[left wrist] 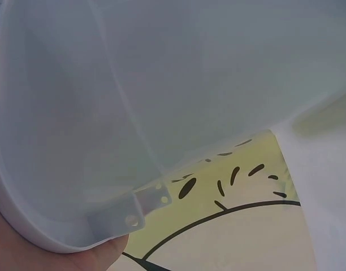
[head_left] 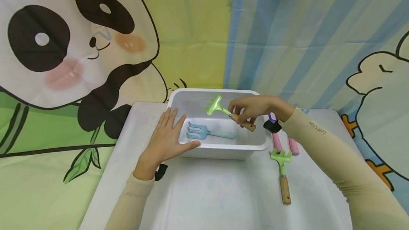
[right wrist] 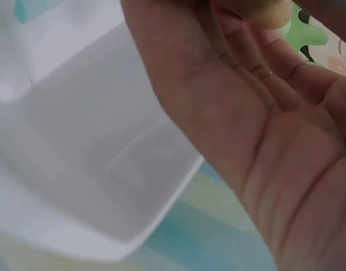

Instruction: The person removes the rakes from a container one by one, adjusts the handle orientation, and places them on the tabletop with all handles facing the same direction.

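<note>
In the head view my right hand [head_left: 250, 108] grips the wooden handle of a small green garden rake [head_left: 214, 104], holding it above the white bin [head_left: 217, 147]. The rake's head points left over the bin's inside. A light blue garden fork [head_left: 199, 131] lies on the bin's floor with its tines to the left. My left hand [head_left: 167, 134] rests on the bin's left front corner, fingers spread along the rim. From below, the left wrist view shows the bin's outer wall [left wrist: 161, 84]. In the right wrist view, the wooden handle [right wrist: 263, 11] sits in my curled fingers.
A green garden fork with a wooden handle [head_left: 285, 189] lies on the white table [head_left: 217, 194], right of the bin. Just behind it are two pink handles [head_left: 293, 146], partly hidden by my right arm. A printed cloth [head_left: 198, 27] hangs behind the table.
</note>
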Demonstrator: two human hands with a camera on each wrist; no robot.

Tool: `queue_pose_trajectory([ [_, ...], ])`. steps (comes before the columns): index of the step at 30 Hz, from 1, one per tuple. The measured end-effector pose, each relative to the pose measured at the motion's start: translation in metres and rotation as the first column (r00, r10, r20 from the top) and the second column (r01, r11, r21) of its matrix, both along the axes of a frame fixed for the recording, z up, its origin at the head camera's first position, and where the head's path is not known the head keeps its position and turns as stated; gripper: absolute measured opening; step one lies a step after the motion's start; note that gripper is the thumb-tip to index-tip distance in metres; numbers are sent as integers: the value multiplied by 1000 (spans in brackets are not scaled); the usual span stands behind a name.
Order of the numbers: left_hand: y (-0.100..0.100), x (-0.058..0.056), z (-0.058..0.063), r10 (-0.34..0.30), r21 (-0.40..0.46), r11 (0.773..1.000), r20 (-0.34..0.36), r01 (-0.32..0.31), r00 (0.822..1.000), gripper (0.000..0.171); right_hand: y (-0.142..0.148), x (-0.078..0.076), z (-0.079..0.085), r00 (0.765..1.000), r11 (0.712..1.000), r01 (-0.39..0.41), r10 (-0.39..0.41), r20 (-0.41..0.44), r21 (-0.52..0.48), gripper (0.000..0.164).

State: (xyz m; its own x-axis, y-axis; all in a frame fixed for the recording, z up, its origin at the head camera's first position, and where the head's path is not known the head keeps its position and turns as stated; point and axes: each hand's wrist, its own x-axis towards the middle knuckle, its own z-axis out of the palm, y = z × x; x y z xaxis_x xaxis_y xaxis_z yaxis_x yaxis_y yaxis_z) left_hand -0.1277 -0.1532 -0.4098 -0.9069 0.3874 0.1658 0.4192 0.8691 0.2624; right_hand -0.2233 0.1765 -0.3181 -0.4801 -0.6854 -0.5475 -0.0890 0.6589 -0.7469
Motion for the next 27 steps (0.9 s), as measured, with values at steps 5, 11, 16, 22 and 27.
queue_pose_trajectory([
  [5,0,0,1,-1,2,1000,0,1,1000,113,20,15,9,999,999,-11,10,-30,-32,25],
  [11,0,0,1,-6,1,1000,-6,6,1000,113,48,37,13,999,994,6,-11,-44,-111,25],
  [16,-2,0,-1,-9,3,1000,-12,9,1000,113,72,56,9,997,980,61,-70,-45,-190,28],
  [22,-2,0,-3,-9,9,1000,-2,9,1000,114,102,82,-1,970,963,171,-202,-138,-207,33],
  [27,-1,0,-2,-10,7,1000,5,10,1000,114,126,108,-14,927,933,297,-332,-173,-203,37],
])
